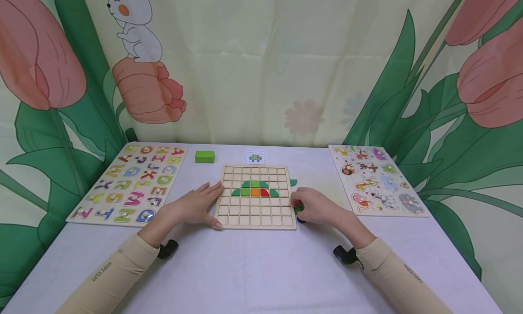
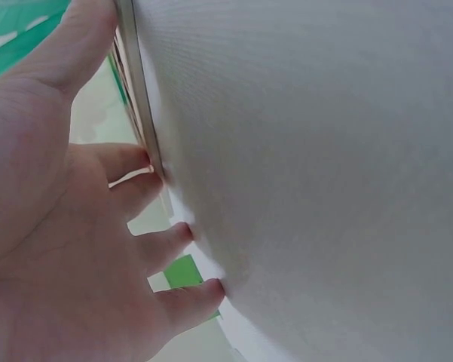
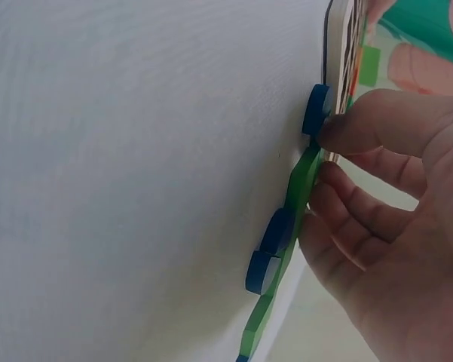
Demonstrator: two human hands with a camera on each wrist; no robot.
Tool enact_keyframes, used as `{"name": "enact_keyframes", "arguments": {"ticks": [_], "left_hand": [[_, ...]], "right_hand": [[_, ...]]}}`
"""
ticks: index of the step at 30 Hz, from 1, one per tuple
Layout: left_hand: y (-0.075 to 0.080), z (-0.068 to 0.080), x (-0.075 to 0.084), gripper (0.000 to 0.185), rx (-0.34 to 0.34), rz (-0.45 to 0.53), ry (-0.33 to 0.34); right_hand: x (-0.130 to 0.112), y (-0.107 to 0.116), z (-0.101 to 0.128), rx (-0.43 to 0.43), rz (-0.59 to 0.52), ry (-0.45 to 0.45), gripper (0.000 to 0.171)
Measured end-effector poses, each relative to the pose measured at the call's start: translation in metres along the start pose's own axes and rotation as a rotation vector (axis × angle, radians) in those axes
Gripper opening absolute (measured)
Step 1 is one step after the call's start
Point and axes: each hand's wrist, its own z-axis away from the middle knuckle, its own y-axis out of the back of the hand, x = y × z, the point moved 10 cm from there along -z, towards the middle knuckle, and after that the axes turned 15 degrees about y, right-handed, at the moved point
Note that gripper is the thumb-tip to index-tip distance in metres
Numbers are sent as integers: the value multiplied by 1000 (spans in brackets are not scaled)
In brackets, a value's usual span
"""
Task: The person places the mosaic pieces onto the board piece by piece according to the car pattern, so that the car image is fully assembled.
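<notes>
A white table (image 1: 253, 268) holds 3 boards: a letter board (image 1: 132, 185) on the left, a grid board (image 1: 243, 220) in the middle and an animal board (image 1: 377, 177) on the right. Behind the grid board sit a green block (image 1: 204, 157) and a small card (image 1: 255, 157); just beside it lie green and blue pieces (image 3: 263, 272).

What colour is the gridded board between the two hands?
The board is pale beige, like wood; the head view shows it best.

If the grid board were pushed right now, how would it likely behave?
The grid board is probably stiff, as its edges look straight. Lying flat on the white cloth, it should slide rather than roll or tip. Its colored pieces seem set within cells, so they would likely travel along.
</notes>
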Motion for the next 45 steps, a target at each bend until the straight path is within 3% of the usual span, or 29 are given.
{"name": "enact_keyframes", "arguments": {"ticks": [18, 28, 45], "left_hand": [[1, 1, 3, 118, -6, 6, -3], [0, 0, 2, 119, 11, -12, -25], [1, 1, 1, 118, 18, -16, -31]], "right_hand": [[3, 1, 5, 17, -21, -21, 19], [15, -3, 9, 26, -176, -60, 18], [7, 1, 8, 12, -87, -53, 17]]}}
